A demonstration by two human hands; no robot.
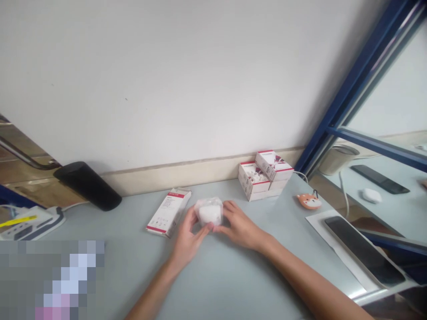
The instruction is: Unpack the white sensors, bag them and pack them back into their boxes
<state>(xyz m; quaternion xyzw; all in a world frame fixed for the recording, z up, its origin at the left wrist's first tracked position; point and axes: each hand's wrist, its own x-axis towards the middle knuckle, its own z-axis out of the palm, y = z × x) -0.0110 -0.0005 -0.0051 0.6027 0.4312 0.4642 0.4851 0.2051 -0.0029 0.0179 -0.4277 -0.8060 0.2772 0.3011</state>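
Observation:
Both of my hands hold a small white object in a clear plastic wrap (pixel 209 212) just above the pale grey table (pixel 126 262). My left hand (pixel 187 238) grips it from the left with thumb and fingers closed on it. From the right, my right hand (pixel 238 226) pinches the same piece. A long white box with red ends (pixel 168 211) lies flat just to the left of my hands. Behind my right hand, against the wall, stands a pile of small white and red boxes (pixel 263 174).
A black cylinder (pixel 87 185) lies at the back left near the wall. An orange animal-shaped trinket (pixel 309 201) and a dark phone on a white sheet (pixel 363 250) are at the right. A blue frame (pixel 353 84) borders a neighbouring table with a metal cup (pixel 336 159).

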